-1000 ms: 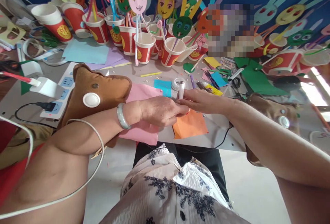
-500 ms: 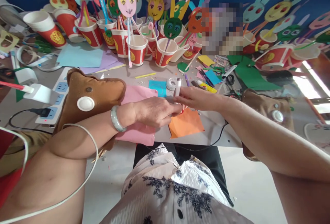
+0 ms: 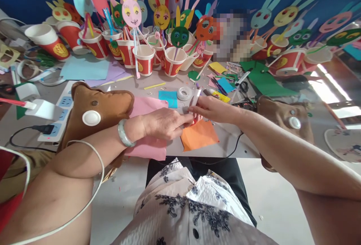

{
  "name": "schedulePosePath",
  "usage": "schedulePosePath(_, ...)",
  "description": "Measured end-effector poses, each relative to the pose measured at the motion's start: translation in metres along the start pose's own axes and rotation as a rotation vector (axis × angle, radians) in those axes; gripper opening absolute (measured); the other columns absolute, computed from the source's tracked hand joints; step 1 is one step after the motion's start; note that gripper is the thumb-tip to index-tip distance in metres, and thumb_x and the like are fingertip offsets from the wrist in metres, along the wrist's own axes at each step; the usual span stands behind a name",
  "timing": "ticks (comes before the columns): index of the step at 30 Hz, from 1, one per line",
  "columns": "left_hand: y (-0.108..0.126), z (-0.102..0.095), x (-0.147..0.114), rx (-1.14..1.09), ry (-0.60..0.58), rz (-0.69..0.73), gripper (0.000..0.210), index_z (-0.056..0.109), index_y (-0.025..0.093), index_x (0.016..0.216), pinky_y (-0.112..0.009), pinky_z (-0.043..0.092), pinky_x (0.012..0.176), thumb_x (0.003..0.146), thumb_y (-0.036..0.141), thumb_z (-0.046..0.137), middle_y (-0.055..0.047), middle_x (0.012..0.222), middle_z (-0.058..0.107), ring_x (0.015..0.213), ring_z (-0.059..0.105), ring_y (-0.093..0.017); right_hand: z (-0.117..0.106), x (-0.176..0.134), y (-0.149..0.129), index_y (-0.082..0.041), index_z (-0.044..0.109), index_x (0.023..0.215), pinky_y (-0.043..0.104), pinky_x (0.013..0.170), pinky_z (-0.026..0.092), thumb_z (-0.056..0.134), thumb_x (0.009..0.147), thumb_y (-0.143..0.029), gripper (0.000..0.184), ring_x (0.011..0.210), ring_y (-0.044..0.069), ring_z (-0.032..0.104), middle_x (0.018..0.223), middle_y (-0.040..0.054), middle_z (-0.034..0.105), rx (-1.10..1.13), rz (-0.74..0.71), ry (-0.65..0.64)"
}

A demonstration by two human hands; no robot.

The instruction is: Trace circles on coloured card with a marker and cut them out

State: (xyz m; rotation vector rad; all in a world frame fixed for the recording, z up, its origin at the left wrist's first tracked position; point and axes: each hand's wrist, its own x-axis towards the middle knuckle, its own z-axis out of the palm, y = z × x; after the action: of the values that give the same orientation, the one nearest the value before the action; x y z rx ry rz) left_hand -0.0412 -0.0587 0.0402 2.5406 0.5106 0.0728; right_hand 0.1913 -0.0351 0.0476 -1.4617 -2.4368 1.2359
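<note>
My right hand (image 3: 212,108) is closed around a white marker pen (image 3: 196,96), which stands up tilted between thumb and fingers. Touching it from the left, my left hand (image 3: 168,123) has its fingers drawn together in a pinch; whatever is between them is hidden. A bit of red shows under the fingertips. Just below both hands lies an orange paper sheet (image 3: 199,136), and a pink sheet (image 3: 149,145) extends under my left wrist. A small blue paper piece (image 3: 168,99) and a white tape roll (image 3: 184,93) are close behind the hands.
Red-and-white paper cups (image 3: 175,62) with paper rabbit faces line the back. Brown cushions (image 3: 98,104) flank my arms. At left are a power strip (image 3: 60,120) and a white cable (image 3: 103,162). Scraps, a yellow glue-like tube (image 3: 220,95) and green paper (image 3: 265,79) lie right.
The view has shifted slightly, so the scene sits a little further left. The pen leans more to the right, and the hands stay together over the orange sheet.
</note>
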Motion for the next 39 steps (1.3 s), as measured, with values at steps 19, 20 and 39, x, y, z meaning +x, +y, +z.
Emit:
schedulePosePath(19, 0.007, -0.005, 0.0, 0.033, -0.014, -0.048, 0.023, 0.053, 0.021, 0.105, -0.029, 0.041, 0.063, 0.084, 0.014, 0.048, -0.004, 0.089, 0.071, 0.076, 0.065, -0.02, 0.026, -0.029, 0.008, -0.02, 0.068, 0.081, 0.033, 0.067, 0.06, 0.056, 0.095, -0.062, 0.046, 0.069, 0.022, 0.075, 0.077, 0.0081, 0.079, 0.199, 0.043, 0.291)
schedulePosePath(20, 0.007, -0.005, 0.0, 0.04, -0.016, -0.054, 0.023, 0.053, 0.021, 0.106, -0.029, 0.041, 0.063, 0.085, 0.014, 0.049, -0.004, 0.088, 0.071, 0.076, 0.065, -0.02, 0.027, -0.031, 0.008, -0.021, 0.068, 0.082, 0.034, 0.068, 0.06, 0.056, 0.095, -0.063, 0.046, 0.07, 0.023, 0.075, 0.078, 0.0086, 0.079, 0.191, 0.046, 0.309)
schedulePosePath(39, 0.003, 0.0, -0.001, 0.054, 0.006, -0.023, 0.036, 0.053, 0.021, 0.119, -0.03, 0.04, 0.062, 0.084, 0.013, 0.047, -0.004, 0.093, 0.073, 0.076, 0.066, -0.021, 0.045, -0.06, 0.012, -0.02, 0.069, 0.079, 0.031, 0.067, 0.054, 0.049, 0.099, -0.04, 0.035, 0.072, 0.02, 0.07, 0.092, 0.0103, 0.073, -0.023, -0.125, 0.434)
